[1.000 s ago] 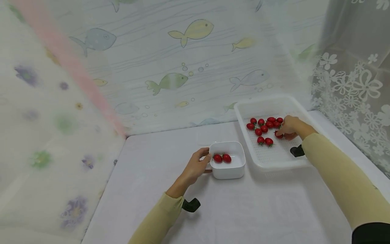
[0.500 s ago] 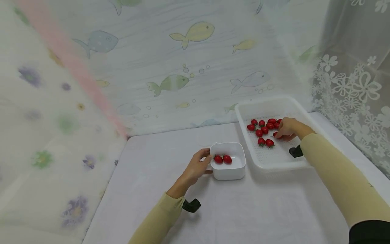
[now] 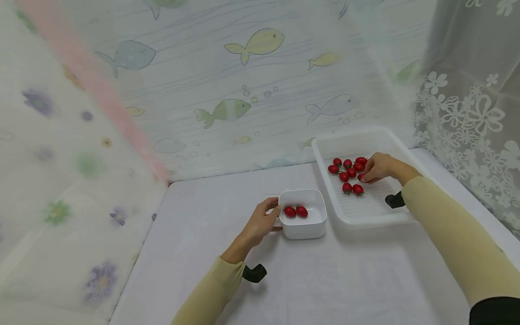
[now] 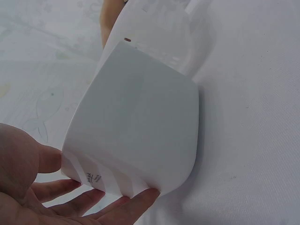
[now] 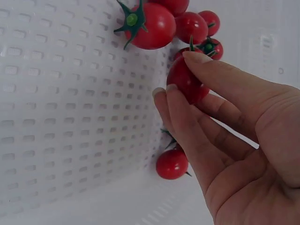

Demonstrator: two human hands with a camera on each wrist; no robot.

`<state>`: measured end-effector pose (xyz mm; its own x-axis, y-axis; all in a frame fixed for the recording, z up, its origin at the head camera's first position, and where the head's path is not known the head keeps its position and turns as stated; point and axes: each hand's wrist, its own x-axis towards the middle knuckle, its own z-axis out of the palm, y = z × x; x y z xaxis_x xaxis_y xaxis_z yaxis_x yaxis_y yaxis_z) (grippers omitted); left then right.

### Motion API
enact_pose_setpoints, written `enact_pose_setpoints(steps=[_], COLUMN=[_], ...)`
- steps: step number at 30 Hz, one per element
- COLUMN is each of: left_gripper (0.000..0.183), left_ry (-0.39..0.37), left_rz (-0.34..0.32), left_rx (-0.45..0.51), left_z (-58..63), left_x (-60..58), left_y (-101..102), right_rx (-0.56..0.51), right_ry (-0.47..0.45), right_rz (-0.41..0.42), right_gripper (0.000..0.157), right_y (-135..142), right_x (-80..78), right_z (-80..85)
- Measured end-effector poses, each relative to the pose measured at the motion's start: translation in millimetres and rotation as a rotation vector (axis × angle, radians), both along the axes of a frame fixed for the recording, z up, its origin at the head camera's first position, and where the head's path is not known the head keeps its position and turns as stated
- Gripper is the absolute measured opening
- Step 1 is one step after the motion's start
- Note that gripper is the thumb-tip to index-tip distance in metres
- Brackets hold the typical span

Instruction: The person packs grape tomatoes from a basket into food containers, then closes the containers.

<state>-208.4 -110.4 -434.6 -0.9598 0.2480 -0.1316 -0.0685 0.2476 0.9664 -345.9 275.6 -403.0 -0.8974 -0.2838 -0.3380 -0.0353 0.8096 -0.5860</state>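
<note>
My left hand holds the left side of a small white square box, its thumb at the rim and its fingers along the wall in the left wrist view. Two red cherry tomatoes lie inside that box. Over a white perforated basket on the right, my right hand pinches a cherry tomato between thumb and fingertips. Several other cherry tomatoes with green stems lie on the basket floor, left of this hand; one tomato shows below the fingers in the right wrist view.
The box and basket stand side by side on a white cloth-covered table. Behind it hangs a fish-print curtain. A lace curtain borders the right side, and a flowered sheet the left.
My right hand has moved a little to the left within the basket, carrying the pinched cherry tomato along. The left hand and the box have stayed in place.
</note>
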Motion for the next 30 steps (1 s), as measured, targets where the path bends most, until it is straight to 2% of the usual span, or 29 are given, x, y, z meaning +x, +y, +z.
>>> enact_pose_setpoints(steps=[7, 19, 30], left_gripper=[0.038, 0.038, 0.038], left_ry=[-0.001, 0.004, -0.013], left_rz=[0.001, -0.004, -0.011], left_rx=[0.002, -0.013, 0.004], left_z=[-1.9, 1.7, 2.1], left_x=[-0.9, -1.3, -1.6], left_y=[-1.2, -1.6, -1.5], right_rx=[-0.061, -0.068, -0.078], right_ry=[0.038, 0.083, 0.103], right_rz=[0.013, 0.033, 0.053], right_gripper=[0.031, 0.030, 0.029], right_y=[-4.2, -11.6, -13.2], right_x=[4.8, 18.4, 26.4], right_z=[7.1, 27.8, 35.2])
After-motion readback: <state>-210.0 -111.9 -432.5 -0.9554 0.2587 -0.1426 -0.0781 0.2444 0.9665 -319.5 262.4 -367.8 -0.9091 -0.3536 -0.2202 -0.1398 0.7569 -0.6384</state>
